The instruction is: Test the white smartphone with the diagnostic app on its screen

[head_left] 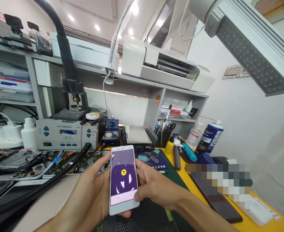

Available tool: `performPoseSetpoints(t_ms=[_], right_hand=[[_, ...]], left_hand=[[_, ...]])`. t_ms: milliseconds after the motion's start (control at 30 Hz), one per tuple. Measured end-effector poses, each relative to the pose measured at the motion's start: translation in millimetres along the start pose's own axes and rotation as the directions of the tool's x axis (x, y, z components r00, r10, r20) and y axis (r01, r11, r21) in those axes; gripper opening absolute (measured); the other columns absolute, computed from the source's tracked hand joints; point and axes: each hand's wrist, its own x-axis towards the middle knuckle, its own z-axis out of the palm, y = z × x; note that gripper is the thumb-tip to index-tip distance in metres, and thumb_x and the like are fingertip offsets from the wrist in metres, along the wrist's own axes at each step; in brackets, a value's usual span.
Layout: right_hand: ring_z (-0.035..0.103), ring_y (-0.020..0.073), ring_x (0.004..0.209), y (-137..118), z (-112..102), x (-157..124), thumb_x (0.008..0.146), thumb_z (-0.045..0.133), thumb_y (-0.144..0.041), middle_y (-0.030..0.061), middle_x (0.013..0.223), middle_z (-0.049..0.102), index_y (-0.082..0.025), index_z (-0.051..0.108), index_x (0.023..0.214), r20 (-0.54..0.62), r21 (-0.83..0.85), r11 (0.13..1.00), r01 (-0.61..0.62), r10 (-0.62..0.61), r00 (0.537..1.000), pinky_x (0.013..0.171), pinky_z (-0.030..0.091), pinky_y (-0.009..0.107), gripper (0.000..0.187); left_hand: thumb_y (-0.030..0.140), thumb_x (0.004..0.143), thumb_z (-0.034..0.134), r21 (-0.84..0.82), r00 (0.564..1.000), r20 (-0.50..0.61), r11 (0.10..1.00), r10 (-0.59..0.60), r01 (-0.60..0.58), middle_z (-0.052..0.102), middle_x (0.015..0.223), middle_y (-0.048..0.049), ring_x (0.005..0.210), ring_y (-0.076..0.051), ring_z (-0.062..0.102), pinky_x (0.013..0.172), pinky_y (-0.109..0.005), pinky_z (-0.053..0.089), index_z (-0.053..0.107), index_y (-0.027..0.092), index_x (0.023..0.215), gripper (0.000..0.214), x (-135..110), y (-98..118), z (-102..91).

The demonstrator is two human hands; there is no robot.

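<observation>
A white smartphone (pixel 123 183) is held upright in front of me, tilted slightly. Its lit screen shows a purple page with a small yellow round icon and a pale strip at the bottom. My left hand (pixel 97 187) is wrapped round the phone's left side and back, with fingertips showing below its lower edge. On the right side, my right hand (pixel 153 185) grips the edge, its thumb at the screen's lower right corner. Most of the fingers behind the phone are hidden. Beneath it lies a black perforated mat (pixel 142 219).
A grey soldering station (pixel 64 134) with a black hose stands at the back left, near trays of circuit boards (pixel 76 161). At right are a blue spray can (pixel 209 137), a screwdriver-like grey tool (pixel 177 158) and a dark phone (pixel 214 196). An LED lamp (pixel 250 51) hangs above.
</observation>
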Motion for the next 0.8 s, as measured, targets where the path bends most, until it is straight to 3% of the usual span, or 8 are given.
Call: performPoseSetpoints(t_ms=[233,367,567,800], right_hand=[[0.062,0.0166,0.09,-0.3,1.5,-1.0,0.055,0.069,0.001,0.0016,0.106,0.066,-0.02,0.05,0.124,0.003,-0.009,1.0,0.001,-0.001,1.0,0.073,0.045,0.026,0.075],[0.061,0.0134,0.08,0.5,1.1,-1.1,0.055,0.069,0.0,-0.0019,0.1,0.063,-0.021,0.05,0.12,0.007,-0.011,1.0,-0.004,0.004,1.0,0.065,0.044,0.023,0.072],[0.061,0.0166,0.088,6.4,-4.2,-0.2,0.055,0.067,0.001,-0.0007,0.099,0.062,-0.021,0.049,0.121,0.006,-0.084,0.996,0.018,-0.018,1.0,0.065,0.046,0.023,0.072],[0.061,0.0159,0.084,5.2,-3.6,-0.3,0.054,0.065,0.0,-0.0014,0.098,0.061,-0.021,0.047,0.121,0.012,-0.096,0.995,0.006,-0.005,1.0,0.064,0.045,0.024,0.072]], left_hand=[[0.059,0.093,0.048,0.044,1.0,-0.008,0.999,0.015,-0.015,0.075,0.086,-0.0159,0.075,-0.029,0.067,0.062,-0.041,0.052,0.06,0.01,0.134,0.065,-0.5,-1.6,1.8],[0.061,0.091,0.05,0.015,0.999,-0.036,1.0,0.02,-0.02,0.076,0.095,-0.0153,0.075,-0.029,0.067,0.061,-0.041,0.053,0.061,0.013,0.132,0.064,-0.5,-0.7,3.3],[0.062,0.091,0.052,0.01,1.0,-0.019,1.0,0.012,-0.012,0.077,0.099,-0.0148,0.078,-0.031,0.069,0.063,-0.043,0.054,0.06,0.014,0.133,0.065,-0.3,-1.6,0.8],[0.059,0.092,0.054,-0.008,0.999,-0.046,1.0,0.01,-0.01,0.076,0.11,-0.0144,0.094,-0.035,0.07,0.066,-0.046,0.055,0.055,0.018,0.14,0.063,-1.3,-2.3,0.9]])
